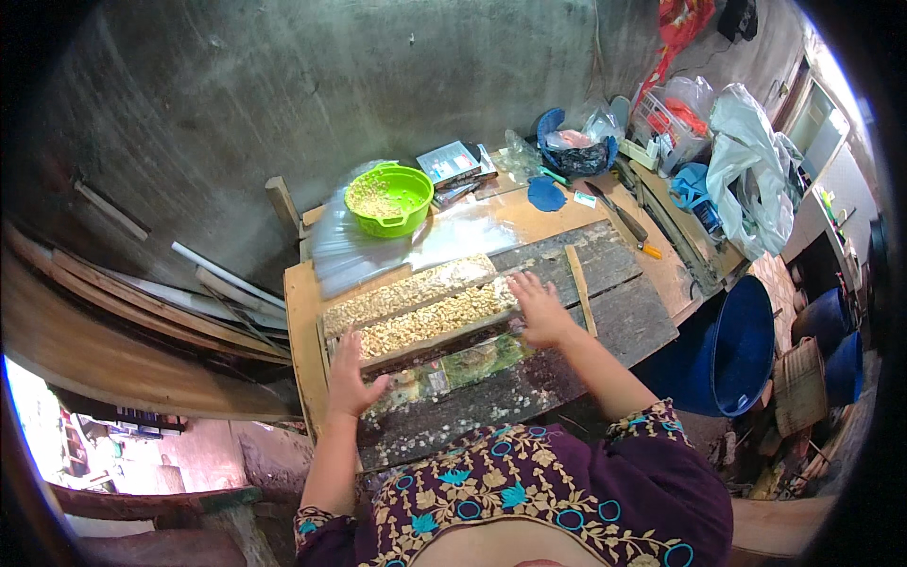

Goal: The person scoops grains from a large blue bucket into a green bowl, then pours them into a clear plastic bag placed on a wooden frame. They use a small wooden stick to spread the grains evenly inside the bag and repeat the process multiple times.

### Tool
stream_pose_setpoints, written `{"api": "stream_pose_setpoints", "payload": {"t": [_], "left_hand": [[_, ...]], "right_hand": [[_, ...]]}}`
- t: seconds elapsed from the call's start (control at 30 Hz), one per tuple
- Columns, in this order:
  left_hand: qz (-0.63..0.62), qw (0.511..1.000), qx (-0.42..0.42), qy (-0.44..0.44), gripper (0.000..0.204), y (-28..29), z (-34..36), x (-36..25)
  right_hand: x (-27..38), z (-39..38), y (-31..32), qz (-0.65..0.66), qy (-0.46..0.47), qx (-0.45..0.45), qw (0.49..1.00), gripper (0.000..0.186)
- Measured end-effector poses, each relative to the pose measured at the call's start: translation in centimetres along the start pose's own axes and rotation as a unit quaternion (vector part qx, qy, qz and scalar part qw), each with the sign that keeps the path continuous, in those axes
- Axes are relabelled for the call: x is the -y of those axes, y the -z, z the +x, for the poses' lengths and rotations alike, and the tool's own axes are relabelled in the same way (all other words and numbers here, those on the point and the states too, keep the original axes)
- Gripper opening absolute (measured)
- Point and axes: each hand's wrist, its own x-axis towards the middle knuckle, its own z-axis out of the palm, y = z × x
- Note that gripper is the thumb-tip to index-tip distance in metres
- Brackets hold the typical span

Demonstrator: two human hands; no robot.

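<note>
Two long, flat slabs of pale beans lie side by side on the dark wooden boards [453, 406]. The nearer slab [425, 326] sits between my hands, and the farther slab [406, 291] is right behind it. At the near slab's left end my left hand [351, 380] is open, fingers stretched forward and thumb apart. My right hand [540, 310] lies at its right end, palm down, fingers spread. Neither hand grips anything. Right of my right hand, a narrow wooden stick [580, 289] rests across the boards.
Behind the slabs a green plastic colander [408, 222] holds loose beans, on clear plastic sheets [354, 257]. A large knife [627, 223] with an orange handle tip lies at the right. Blue tubs [746, 350] stand right of the table; planks [142, 302] lean at the left.
</note>
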Motion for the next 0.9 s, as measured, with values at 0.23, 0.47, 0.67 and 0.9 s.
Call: {"api": "stream_pose_setpoints", "payload": {"t": [0.23,0.47,0.67,0.9], "left_hand": [[-0.069,0.993,-0.089,0.027,0.019,1.1,-1.1,5.3],[-0.138,0.970,-0.039,0.198,0.013,1.1,1.3,5.1],[-0.152,0.961,-0.046,0.228,0.012,0.3,1.9,5.9],[-0.122,0.964,-0.046,0.230,0.018,0.0,2.2,6.5]], "right_hand": [[-6.0,1.4,-2.5,0.130,0.107,-0.119,0.979,0.031],[-4.7,3.7,-1.4,0.291,-0.082,-0.072,0.950,0.020],[-5.0,5.3,-2.5,0.249,-0.103,-0.086,0.959,0.020],[-3.0,5.8,-1.0,0.155,-0.126,-0.081,0.976,0.037]]}}
